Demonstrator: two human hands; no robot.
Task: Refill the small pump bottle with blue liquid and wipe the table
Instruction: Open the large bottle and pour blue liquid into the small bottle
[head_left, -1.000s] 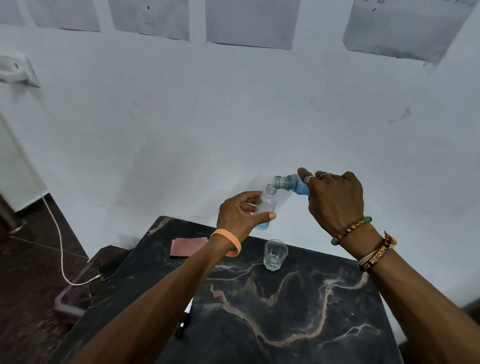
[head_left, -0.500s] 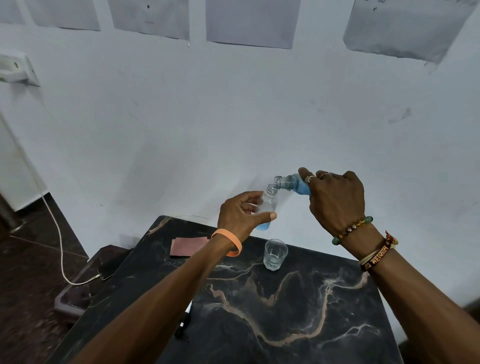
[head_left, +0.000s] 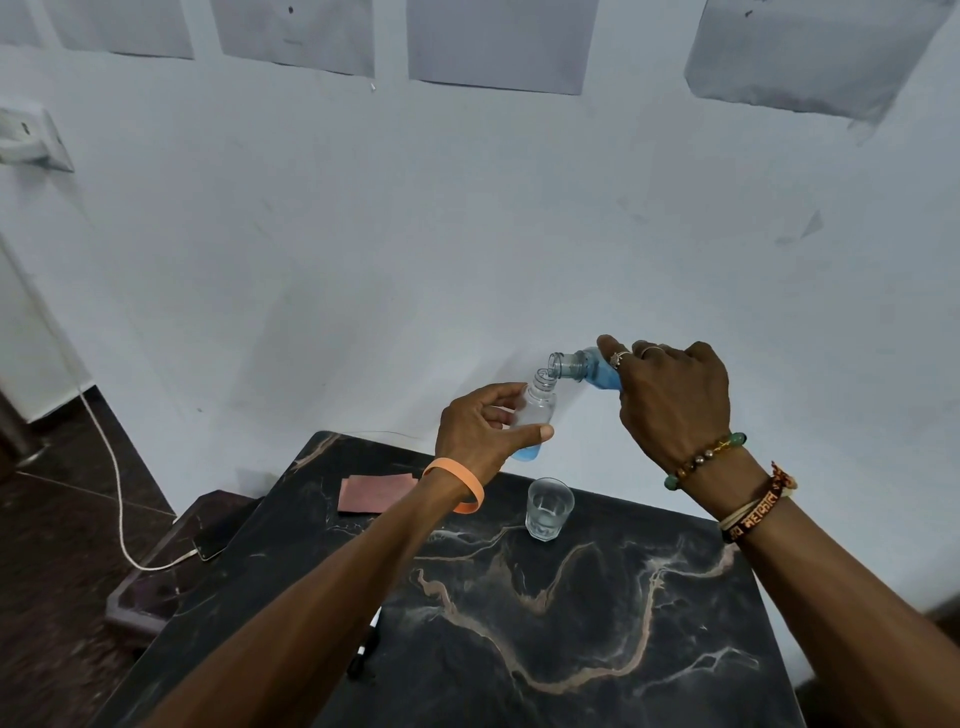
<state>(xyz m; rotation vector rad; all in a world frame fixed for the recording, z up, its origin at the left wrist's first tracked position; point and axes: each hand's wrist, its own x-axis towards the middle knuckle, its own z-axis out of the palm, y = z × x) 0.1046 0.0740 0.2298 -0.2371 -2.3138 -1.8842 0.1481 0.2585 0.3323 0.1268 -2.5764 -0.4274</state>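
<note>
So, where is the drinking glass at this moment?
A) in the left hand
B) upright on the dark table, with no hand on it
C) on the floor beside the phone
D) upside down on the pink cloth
B: the glass stands upright on the table, untouched; the left hand holds the small bottle and the right hand tips the bigger bottle.

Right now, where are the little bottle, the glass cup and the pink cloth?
little bottle (head_left: 537, 410): head view, on its clear body just under the neck.
glass cup (head_left: 549, 512): head view, on its front wall.
pink cloth (head_left: 376, 492): head view, on the middle of its top face.
</note>
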